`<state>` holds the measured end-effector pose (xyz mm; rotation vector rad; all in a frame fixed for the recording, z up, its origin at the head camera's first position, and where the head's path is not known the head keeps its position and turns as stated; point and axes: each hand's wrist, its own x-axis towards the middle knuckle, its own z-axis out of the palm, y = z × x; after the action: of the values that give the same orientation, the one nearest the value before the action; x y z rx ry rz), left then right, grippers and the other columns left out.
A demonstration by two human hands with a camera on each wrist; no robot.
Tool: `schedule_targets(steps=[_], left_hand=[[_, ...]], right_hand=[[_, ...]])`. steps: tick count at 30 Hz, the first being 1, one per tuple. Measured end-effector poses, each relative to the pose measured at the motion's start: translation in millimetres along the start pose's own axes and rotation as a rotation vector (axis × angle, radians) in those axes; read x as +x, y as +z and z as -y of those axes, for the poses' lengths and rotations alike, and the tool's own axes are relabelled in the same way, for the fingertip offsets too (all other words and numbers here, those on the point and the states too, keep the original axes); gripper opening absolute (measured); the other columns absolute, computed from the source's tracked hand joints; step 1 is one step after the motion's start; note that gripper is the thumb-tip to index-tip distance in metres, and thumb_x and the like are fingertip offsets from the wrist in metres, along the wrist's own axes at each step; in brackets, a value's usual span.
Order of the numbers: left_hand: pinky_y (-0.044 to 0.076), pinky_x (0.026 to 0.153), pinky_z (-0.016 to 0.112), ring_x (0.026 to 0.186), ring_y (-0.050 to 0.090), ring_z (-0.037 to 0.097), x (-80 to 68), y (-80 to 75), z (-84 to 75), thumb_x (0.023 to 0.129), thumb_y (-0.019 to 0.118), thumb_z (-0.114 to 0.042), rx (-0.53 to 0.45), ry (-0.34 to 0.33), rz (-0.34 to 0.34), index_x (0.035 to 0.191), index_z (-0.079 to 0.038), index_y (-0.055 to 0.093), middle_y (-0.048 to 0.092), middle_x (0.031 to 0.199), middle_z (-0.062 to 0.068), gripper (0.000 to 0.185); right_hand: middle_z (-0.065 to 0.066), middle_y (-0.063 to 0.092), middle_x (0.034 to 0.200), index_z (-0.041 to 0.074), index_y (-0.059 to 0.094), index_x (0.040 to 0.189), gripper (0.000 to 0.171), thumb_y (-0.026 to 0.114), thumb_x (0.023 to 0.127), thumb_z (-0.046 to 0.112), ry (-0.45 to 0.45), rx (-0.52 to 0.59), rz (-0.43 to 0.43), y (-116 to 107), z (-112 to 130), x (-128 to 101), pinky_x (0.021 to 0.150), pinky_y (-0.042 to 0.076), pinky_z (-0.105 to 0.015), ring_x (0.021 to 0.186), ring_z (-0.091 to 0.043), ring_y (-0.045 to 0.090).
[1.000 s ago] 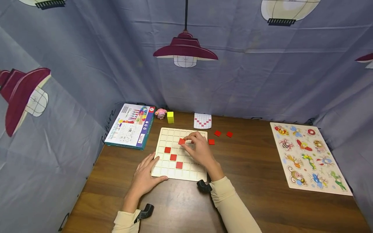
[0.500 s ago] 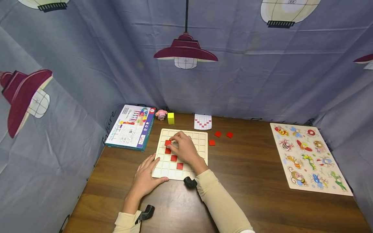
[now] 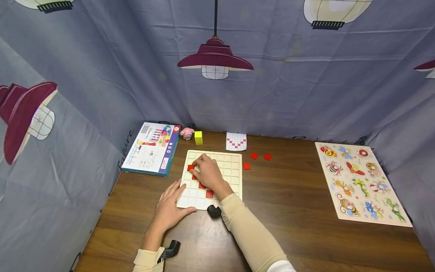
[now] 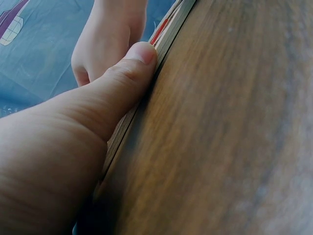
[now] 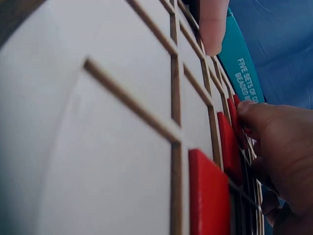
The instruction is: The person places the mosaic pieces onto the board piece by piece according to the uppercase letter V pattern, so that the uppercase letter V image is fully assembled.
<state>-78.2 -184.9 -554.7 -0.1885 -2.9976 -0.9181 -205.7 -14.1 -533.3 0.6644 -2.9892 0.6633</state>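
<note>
While the left hand (image 3: 170,207) lies flat against the near left corner of the wooden grid board (image 3: 234,177), fingers straight and thumb pressed along its edge, the right hand (image 3: 207,174) pinches a red square tile (image 3: 190,167) at a cell near the board's upper left, fingertips curled round the piece. Three more red tiles sit in cells running down toward the board's near edge, partly hidden under the right hand; the lowest (image 3: 209,193) shows clearly. Seen from the right wrist, the held tile (image 5: 235,113) stands just past its neighbours, close to the wooden ribs that divide the cells. Setting it well looks to be a matter of squaring the tile to the ribs before letting it drop, lowering it level rather than on a corner, and lifting the fingers straight up so the placed pieces alongside are not nudged. Keeping the left hand braced should stop the board sliding on the counter (image 3: 292,196). Three spare red tiles (image 3: 253,155) lie loose just beyond the board's right edge, below a pattern card (image 3: 236,141) showing a red V; a boxed toy set (image 3: 152,148) rests to the left and an animal peg puzzle (image 3: 360,183) well apart on the right
</note>
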Motion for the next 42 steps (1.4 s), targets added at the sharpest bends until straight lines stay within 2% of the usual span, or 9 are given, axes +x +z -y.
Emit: schedule_targets(steps=[7, 21, 26, 29, 34, 38, 42], left_hand=[[0.032, 0.119, 0.063, 0.152, 0.035, 0.032, -0.8, 0.6, 0.4, 0.073, 0.081, -0.066, 0.01, 0.011, -0.009, 0.15, -0.013, 0.052, 0.039, 0.165, 0.006, 0.098], [0.032, 0.119, 0.063, 0.152, 0.035, 0.032, 2.0, 0.0, -3.5, 0.073, 0.082, -0.065, 0.011, 0.009, 0.0, 0.15, -0.012, 0.052, 0.039, 0.165, 0.007, 0.098], [0.032, 0.119, 0.063, 0.151, 0.035, 0.033, 0.5, 0.4, -3.5, 0.073, 0.082, -0.064, 0.007, 0.006, -0.011, 0.15, -0.012, 0.052, 0.039, 0.164, 0.007, 0.098], [0.032, 0.119, 0.063, 0.152, 0.035, 0.033, -0.1, 1.6, -3.4, 0.073, 0.082, -0.065, 0.005, 0.003, -0.009, 0.15, -0.013, 0.052, 0.038, 0.165, 0.008, 0.098], [0.032, 0.118, 0.063, 0.151, 0.035, 0.033, -0.8, 3.3, -3.8, 0.072, 0.083, -0.065, -0.006, 0.0, -0.016, 0.15, -0.012, 0.052, 0.039, 0.164, 0.008, 0.099], [0.03, 0.118, 0.065, 0.152, 0.034, 0.033, -1.1, 3.9, -3.3, 0.072, 0.083, -0.065, -0.021, 0.004, -0.013, 0.15, -0.013, 0.052, 0.038, 0.165, 0.007, 0.099], [0.028, 0.12, 0.065, 0.153, 0.031, 0.032, -2.0, 2.6, -2.6, 0.072, 0.082, -0.066, -0.028, -0.015, 0.0, 0.152, -0.014, 0.05, 0.035, 0.166, 0.006, 0.1]], right_hand=[[0.002, 0.065, 0.113, 0.02, 0.078, 0.116, 0.029, 0.071, 0.096, 0.04, 0.002, -0.024, 0.0, 2.4, 4.6, 3.9, 0.086, 0.05, -0.032, 0.102, -0.017, 0.065], [0.003, 0.067, 0.107, 0.021, 0.081, 0.112, 0.026, 0.077, 0.092, 0.037, 0.058, 0.029, -0.022, -0.7, 7.0, 5.1, 0.091, 0.052, -0.037, 0.098, -0.016, 0.066], [0.002, 0.066, 0.114, 0.02, 0.078, 0.118, 0.033, 0.076, 0.092, 0.04, 0.047, 0.133, -0.015, -7.0, -1.4, -1.2, 0.091, 0.053, -0.035, 0.101, -0.017, 0.065], [0.0, 0.066, 0.117, 0.018, 0.076, 0.12, 0.035, 0.078, 0.091, 0.037, 0.059, 0.252, -0.064, -20.2, -22.0, -15.6, 0.083, 0.053, -0.031, 0.093, -0.016, 0.062], [-0.006, 0.067, 0.116, 0.012, 0.075, 0.123, 0.04, 0.082, 0.088, 0.028, 0.101, 0.373, -0.168, -52.6, -81.4, -52.7, 0.074, 0.048, -0.029, 0.085, -0.018, 0.056], [-0.01, 0.068, 0.115, 0.011, 0.072, 0.128, 0.046, 0.084, 0.085, 0.024, 0.149, 0.367, -0.23, -75.2, -133.0, -83.7, 0.08, 0.049, -0.036, 0.094, -0.024, 0.057], [-0.011, 0.067, 0.118, 0.013, 0.068, 0.133, 0.055, 0.086, 0.083, 0.024, 0.18, 0.349, -0.218, -81.5, -170.3, -102.2, 0.092, 0.049, -0.048, 0.108, -0.03, 0.056]])
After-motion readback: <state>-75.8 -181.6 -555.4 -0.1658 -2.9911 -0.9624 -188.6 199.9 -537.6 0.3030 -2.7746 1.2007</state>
